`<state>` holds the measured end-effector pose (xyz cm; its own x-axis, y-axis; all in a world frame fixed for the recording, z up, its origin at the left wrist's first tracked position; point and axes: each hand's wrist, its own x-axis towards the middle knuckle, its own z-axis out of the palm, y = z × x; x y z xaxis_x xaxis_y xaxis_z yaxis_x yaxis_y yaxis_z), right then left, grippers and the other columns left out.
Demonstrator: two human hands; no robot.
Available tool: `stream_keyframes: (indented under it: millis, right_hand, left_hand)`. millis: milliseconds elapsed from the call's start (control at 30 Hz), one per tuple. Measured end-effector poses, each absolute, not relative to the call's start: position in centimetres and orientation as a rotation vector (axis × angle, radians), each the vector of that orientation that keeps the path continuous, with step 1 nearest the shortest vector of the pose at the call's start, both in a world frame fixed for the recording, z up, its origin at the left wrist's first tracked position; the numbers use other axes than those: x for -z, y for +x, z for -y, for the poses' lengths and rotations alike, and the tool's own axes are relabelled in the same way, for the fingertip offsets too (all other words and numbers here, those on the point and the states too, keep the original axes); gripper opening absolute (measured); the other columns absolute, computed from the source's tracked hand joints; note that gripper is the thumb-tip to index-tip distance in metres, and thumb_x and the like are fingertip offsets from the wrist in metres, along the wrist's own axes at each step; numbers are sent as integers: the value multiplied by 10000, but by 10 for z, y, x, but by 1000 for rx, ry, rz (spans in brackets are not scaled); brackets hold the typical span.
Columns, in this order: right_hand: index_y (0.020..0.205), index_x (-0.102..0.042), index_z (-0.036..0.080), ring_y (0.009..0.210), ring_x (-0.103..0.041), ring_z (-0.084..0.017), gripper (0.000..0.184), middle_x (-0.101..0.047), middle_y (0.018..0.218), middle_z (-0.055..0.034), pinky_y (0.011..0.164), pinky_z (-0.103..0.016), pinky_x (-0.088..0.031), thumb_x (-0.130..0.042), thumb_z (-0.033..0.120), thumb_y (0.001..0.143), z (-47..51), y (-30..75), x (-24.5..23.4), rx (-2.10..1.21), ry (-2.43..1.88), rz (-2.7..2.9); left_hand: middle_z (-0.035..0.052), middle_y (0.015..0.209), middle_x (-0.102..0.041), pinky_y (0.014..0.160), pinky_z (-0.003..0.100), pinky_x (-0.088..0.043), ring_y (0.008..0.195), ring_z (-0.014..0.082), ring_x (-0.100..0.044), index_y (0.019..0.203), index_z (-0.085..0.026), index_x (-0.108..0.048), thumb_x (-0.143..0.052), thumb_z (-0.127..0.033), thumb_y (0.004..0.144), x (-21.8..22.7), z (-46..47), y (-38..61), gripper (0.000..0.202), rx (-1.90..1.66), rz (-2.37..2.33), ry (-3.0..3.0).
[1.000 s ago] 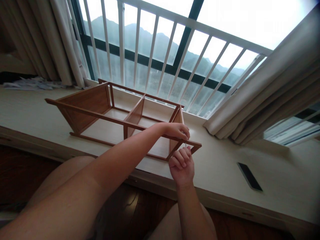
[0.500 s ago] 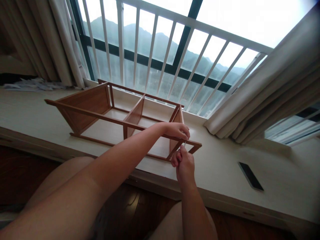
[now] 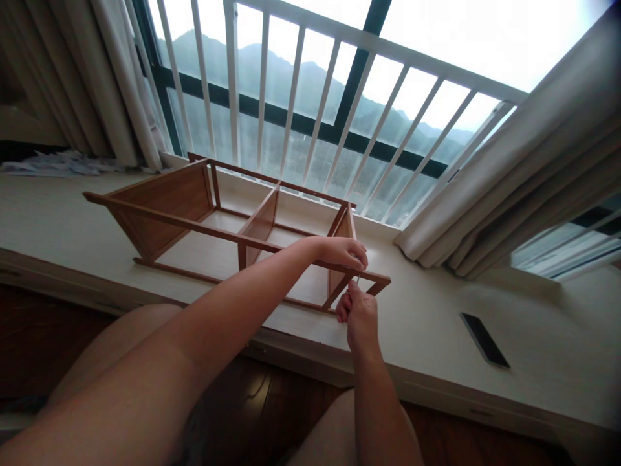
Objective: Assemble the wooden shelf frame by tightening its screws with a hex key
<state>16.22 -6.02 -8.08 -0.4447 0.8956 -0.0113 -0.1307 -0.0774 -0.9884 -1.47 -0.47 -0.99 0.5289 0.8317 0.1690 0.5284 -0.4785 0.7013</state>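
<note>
A brown wooden shelf (image 3: 194,223) lies on its side, its open frame split by several panels. My left hand (image 3: 343,251) rests on its upper front rail close to the right end, with fingers curled over the wood. Directly below, my right hand (image 3: 363,317) is closed on a thin metal tool (image 3: 358,279). The tool stands roughly upright and its tip meets the underside of the rail, below my left fingertips. My right fist hides its lower part, so its exact kind cannot be made out.
The shelf lies on a pale window ledge (image 3: 427,330). A black phone (image 3: 485,340) is to the right. Behind stand a white railing (image 3: 301,84) and a window, with curtains (image 3: 514,175) at both sides. White papers (image 3: 58,163) lie at far left.
My right hand has turned slightly around the metal tool, its curled fingers shifting a little to the right. My left hand keeps its place on the rail.
</note>
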Motion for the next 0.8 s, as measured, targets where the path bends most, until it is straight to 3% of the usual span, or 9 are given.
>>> stream_keyframes:
  millis: [300, 500, 633, 800]
  right_hand:
    - [468, -307, 222, 321, -300, -91, 540, -280, 332, 62, 379, -251, -228, -467, 485, 911, 67, 160, 67, -1943, -614, 1235]
    - [542, -177, 212, 403, -230, -97, 529, -188, 413, 67, 404, -228, -230, -444, 435, 940, 71, 166, 57, -2225, -420, 985]
    - [596, -157, 217, 431, -124, -97, 485, -145, 493, 78, 364, -195, -152, -449, 345, 962, 77, 167, 56, -2209, -258, 738]
    - [600, -193, 213, 428, -98, -96, 454, -168, 503, 77, 337, -174, -116, -428, 304, 978, 83, 165, 57, -2167, -153, 635]
  left_hand:
    - [53, 985, -637, 952, 308, -398, 963, 185, -573, 874, -187, -729, -643, -308, 785, 9, 7, -12, 173, -733, -1078, 2155]
    - [46, 948, -641, 936, 312, -403, 937, 187, -571, 850, -193, -731, -667, -298, 766, 8, 7, -11, 148, -735, -1097, 2118]
    - [43, 964, -647, 936, 306, -398, 945, 184, -567, 865, -199, -728, -655, -309, 778, 6, 7, -11, 158, -703, -1113, 2119]
    - [43, 983, -645, 944, 299, -396, 942, 176, -565, 875, -192, -725, -646, -314, 782, 5, 8, -11, 171, -687, -1120, 2123]
